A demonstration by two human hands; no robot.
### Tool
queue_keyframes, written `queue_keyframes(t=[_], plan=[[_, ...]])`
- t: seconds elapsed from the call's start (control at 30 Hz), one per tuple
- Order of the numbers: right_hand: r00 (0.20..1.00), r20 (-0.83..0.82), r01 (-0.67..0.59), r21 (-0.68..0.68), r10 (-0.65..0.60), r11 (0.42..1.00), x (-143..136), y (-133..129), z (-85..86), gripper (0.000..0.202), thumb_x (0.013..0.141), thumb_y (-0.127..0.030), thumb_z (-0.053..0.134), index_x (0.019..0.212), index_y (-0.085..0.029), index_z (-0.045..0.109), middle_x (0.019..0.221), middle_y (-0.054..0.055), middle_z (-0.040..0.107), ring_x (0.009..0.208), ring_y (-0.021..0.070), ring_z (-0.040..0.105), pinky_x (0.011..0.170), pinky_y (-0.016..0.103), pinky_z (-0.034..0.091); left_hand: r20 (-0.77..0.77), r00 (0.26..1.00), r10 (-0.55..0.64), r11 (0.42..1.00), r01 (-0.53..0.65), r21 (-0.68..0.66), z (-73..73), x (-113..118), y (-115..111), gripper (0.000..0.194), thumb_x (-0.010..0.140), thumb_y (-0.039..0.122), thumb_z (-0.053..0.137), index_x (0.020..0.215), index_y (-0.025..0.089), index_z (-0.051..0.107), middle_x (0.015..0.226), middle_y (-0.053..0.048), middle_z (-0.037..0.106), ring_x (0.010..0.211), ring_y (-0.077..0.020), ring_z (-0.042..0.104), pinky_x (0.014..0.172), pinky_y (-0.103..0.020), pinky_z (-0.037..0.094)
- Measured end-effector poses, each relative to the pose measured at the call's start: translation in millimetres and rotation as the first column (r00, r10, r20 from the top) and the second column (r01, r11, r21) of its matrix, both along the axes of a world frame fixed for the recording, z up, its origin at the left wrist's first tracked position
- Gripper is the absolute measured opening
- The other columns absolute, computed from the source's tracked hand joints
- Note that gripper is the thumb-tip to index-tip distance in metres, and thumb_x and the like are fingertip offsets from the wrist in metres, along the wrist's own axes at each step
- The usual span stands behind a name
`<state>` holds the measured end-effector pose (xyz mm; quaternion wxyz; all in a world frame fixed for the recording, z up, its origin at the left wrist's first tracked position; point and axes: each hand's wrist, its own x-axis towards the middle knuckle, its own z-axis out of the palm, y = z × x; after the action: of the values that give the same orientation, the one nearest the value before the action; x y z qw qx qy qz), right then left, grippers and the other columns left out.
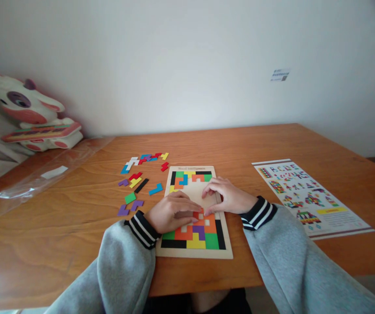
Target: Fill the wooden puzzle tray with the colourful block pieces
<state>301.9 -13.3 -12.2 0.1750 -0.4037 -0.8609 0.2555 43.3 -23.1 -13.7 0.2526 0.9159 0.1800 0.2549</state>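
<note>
A wooden block puzzle board [227, 252] lies in front of me, partly filled with coloured pieces at its top and bottom ends. My left hand [174, 212] rests over its left side, fingers stretched out flat and hiding some pieces. My right hand [231, 196] is over the right side, with thumb and fingers curved and apart. Its thumb tip is by an orange piece [211, 219]. Nothing shows between the fingers of either hand. Below them sit a purple piece [201, 235], a yellow piece [196, 244] and a green piece [211, 241].
Loose pieces lie left of the board, among them a blue piece [155, 189], a black bar [141, 186] and a green piece [130, 198]. A printed pattern sheet [341, 223] lies right. Far left are a clear plastic bag [86, 152] and a cow toy keyboard [46, 131].
</note>
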Motion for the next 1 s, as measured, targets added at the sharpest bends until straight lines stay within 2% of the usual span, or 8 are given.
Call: queue_keyframes(t=[0.17,0.27,0.4,0.53,0.63,0.8,1.0], plan=[[1.000,0.020,0.013,-0.002,-0.013,1.000,-1.0,-1.2,0.6,0.054,0.068,-0.065,0.081,0.099,-0.023,0.067,0.103,0.005,0.065,0.105,0.0256,0.057,0.094,0.040,0.039,-0.030,0.995,0.097,0.995,-0.097,0.001,-0.3,5.5,-2.0,0.035,0.087,0.041,0.073,0.114,0.020,0.071,0.109,-0.009,0.073,0.103,-0.0220,0.064,0.094,-0.037,0.051],[1.000,0.018,0.008,0.000,-0.008,1.000,-0.7,-1.6,0.6,0.051,0.070,-0.062,0.081,0.100,-0.023,0.066,0.105,0.005,0.065,0.107,0.0262,0.056,0.095,0.041,0.039,-0.007,0.997,0.075,0.997,-0.075,-0.029,-2.7,8.8,-4.3,0.034,0.089,0.042,0.069,0.115,0.019,0.069,0.104,-0.008,0.074,0.098,-0.0202,0.066,0.091,-0.034,0.052],[1.000,0.021,-0.004,0.006,0.004,1.000,0.3,-1.7,1.0,0.049,0.072,-0.061,0.080,0.101,-0.024,0.067,0.105,0.005,0.065,0.107,0.0264,0.056,0.095,0.043,0.039,0.006,0.998,0.060,0.998,-0.060,0.004,-2.8,8.2,-4.0,0.034,0.091,0.042,0.067,0.115,0.017,0.068,0.104,-0.009,0.074,0.096,-0.0196,0.067,0.088,-0.032,0.054],[1.000,0.010,-0.015,0.002,0.015,1.000,2.2,-1.6,1.0,0.050,0.071,-0.063,0.079,0.102,-0.025,0.068,0.106,0.005,0.065,0.108,0.0264,0.057,0.097,0.043,0.040,0.020,0.999,0.030,0.997,-0.031,0.073,3.1,1.7,-0.1,0.019,0.093,0.033,0.066,0.103,0.018,0.073,0.101,-0.010,0.075,0.094,-0.0189,0.068,0.089,-0.033,0.055],[1.000,0.007,-0.023,0.004,0.023,1.000,3.1,-1.6,1.2,0.048,0.072,-0.060,0.080,0.103,-0.025,0.069,0.107,0.005,0.065,0.109,0.0265,0.057,0.099,0.043,0.039,0.085,0.996,0.005,0.994,-0.014,0.105,7.4,-0.8,-1.2,0.013,0.093,0.023,0.063,0.095,0.018,0.075,0.094,-0.009,0.078,0.086,-0.0176,0.069,0.081,-0.031,0.059],[0.999,0.023,-0.038,-0.020,0.038,0.999,3.5,-2.2,3.0,0.045,0.075,-0.057,0.080,0.105,-0.025,0.068,0.108,0.006,0.064,0.110,0.0271,0.055,0.099,0.045,0.038,0.101,0.993,-0.060,0.990,0.046,0.135,11.5,-0.4,-9.8,0.015,0.089,0.018,0.061,0.092,0.018,0.076,0.089,-0.008,0.079,0.078,-0.0187,0.071,0.074,-0.032,0.061],[1.000,0.016,-0.023,-0.027,0.023,0.999,2.9,-2.1,3.5,0.047,0.074,-0.059,0.079,0.105,-0.026,0.068,0.106,0.005,0.064,0.109,0.0270,0.054,0.100,0.046,0.037,0.064,0.991,-0.117,0.985,0.107,0.133,13.8,-2.2,-14.0,0.029,0.080,0.011,0.056,0.099,0.019,0.076,0.097,-0.009,0.079,0.089,-0.0228,0.072,0.079,-0.037,0.061]])
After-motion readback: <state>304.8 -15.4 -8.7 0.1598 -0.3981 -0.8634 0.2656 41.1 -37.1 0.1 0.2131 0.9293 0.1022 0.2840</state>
